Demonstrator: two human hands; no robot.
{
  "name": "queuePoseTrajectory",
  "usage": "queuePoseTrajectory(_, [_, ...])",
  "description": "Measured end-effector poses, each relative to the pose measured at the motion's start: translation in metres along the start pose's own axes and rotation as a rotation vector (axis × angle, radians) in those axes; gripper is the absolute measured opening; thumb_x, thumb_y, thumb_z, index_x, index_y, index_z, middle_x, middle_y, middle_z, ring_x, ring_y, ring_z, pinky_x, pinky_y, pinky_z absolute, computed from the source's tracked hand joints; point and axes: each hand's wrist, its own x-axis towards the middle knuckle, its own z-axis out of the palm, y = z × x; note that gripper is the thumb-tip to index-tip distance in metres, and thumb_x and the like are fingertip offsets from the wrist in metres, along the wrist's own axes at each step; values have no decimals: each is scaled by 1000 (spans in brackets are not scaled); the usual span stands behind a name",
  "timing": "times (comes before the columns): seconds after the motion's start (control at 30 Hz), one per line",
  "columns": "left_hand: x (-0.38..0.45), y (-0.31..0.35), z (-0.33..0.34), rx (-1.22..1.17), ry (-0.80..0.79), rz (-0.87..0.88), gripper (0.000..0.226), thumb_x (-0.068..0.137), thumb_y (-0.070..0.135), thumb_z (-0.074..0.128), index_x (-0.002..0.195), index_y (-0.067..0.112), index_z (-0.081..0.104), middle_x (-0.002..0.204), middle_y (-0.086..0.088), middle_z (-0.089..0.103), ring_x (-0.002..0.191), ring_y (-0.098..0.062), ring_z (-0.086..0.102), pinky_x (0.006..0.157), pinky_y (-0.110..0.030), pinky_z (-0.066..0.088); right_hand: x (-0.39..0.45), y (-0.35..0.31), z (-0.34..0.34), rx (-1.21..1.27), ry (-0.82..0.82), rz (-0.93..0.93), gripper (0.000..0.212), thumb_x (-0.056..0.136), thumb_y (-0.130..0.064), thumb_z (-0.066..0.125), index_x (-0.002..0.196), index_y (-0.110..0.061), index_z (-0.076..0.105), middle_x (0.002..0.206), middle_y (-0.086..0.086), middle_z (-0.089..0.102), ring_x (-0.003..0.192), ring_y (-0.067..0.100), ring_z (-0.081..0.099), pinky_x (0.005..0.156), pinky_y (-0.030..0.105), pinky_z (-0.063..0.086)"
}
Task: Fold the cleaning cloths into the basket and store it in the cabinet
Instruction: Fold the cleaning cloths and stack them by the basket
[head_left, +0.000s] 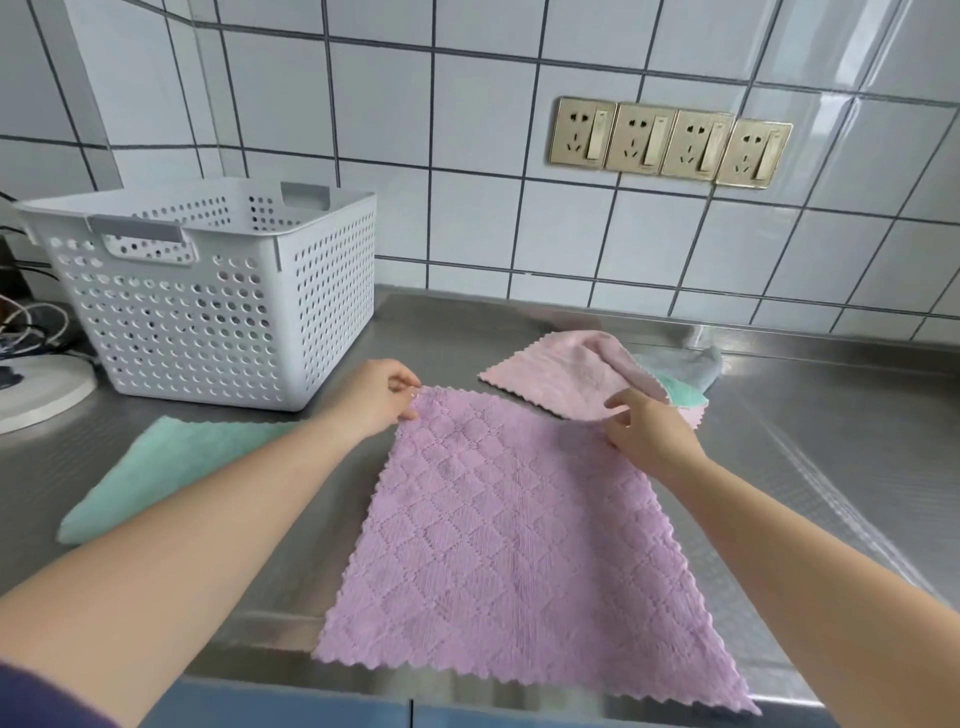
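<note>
Head view is showing a steel countertop (519, 332) carrying a white perforated basket (218, 306) at the left, well apart from the spread lilac cloth (509, 545) lying in front. A mint cloth (156, 467) is lying at the left, a pink cloth (566, 374) behind. The left hand (376, 397) and right hand (649, 434) are each pinching a far corner. Drawing both corners evenly toward the near edge should be giving a square fold.
</note>
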Motion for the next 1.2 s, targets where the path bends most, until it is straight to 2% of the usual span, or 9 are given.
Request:
queuePoseTrajectory(0.17, [3, -12, 8, 132, -34, 38, 29, 88, 5, 60, 116, 9, 63, 124, -4, 62, 107, -18, 61, 87, -20, 41, -3, 3, 2, -45, -80, -50, 28, 92, -28, 53, 118, -23, 62, 119, -4, 66, 104, 19, 62, 81, 29, 48])
queuePoseTrajectory(0.27, [-19, -7, 4, 158, -78, 123, 30, 89, 8, 59, 118, 13, 62, 123, -2, 60, 109, -18, 61, 92, -25, 44, -28, 1, -6, -20, -103, -160, 27, 91, -20, 54, 116, -23, 64, 117, -4, 65, 104, 13, 61, 84, 28, 47])
queuePoseTrajectory(0.37, [-70, 3, -5, 234, -159, 330, 25, 89, 13, 60, 113, 18, 65, 111, 7, 61, 101, -8, 61, 86, -11, 43, -74, 4, -14, -35, -114, -337, 21, 89, -19, 60, 106, -27, 68, 111, -8, 63, 94, 6, 60, 85, 26, 48])
queuePoseTrajectory(0.5, [-142, 2, -10, 349, -231, 500, 40, 82, 48, 43, 104, 28, 70, 103, 17, 66, 94, 1, 59, 83, -20, 47, -141, 16, -13, -112, -109, -564, 16, 86, -31, 60, 99, -28, 70, 106, -14, 63, 94, 8, 62, 82, 23, 51])
queuePoseTrajectory(0.63, [-182, -6, -10, 449, -217, 653, 46, 89, 62, 36, 104, 32, 68, 108, 20, 66, 98, 5, 56, 82, -13, 46, -180, 28, -13, -107, -75, -638, 46, 87, -58, 47, 112, -26, 67, 120, -10, 61, 105, 7, 59, 91, 13, 41])
queuePoseTrajectory(0.8, [-198, -27, -7, 550, -289, 681, 48, 88, 60, 42, 127, 35, 54, 135, 14, 54, 122, -5, 52, 99, -30, 45, -206, 42, -12, -328, -110, -741, 62, 81, -55, 54, 135, -25, 50, 142, -5, 48, 127, 10, 47, 104, 26, 40])
queuePoseTrajectory(0.9, [-198, -30, -9, 503, -300, 683, 44, 83, 42, 49, 126, 34, 56, 136, 18, 51, 126, 0, 46, 103, -22, 41, -212, 43, -16, -134, -58, -700, 36, 89, -35, 53, 124, -29, 59, 131, -12, 58, 117, 6, 57, 94, 24, 48])
queuePoseTrajectory(1.03, [-194, -25, -16, 348, -307, 620, 38, 83, 39, 42, 114, 36, 65, 121, 32, 57, 117, 14, 46, 96, -9, 35, -210, 31, -36, 34, 52, -497, 14, 91, -38, 53, 103, -41, 60, 87, -23, 70, 75, 1, 65, 68, 15, 47])
queuePoseTrajectory(1.2, [-165, -1, -27, 62, -141, 378, 21, 88, 28, 64, 82, 48, 59, 87, 47, 58, 88, 18, 57, 74, -3, 39, -175, 13, -50, 282, 157, -295, 18, 82, -15, 70, 80, -31, 64, 70, -34, 64, 67, -15, 58, 61, 4, 41])
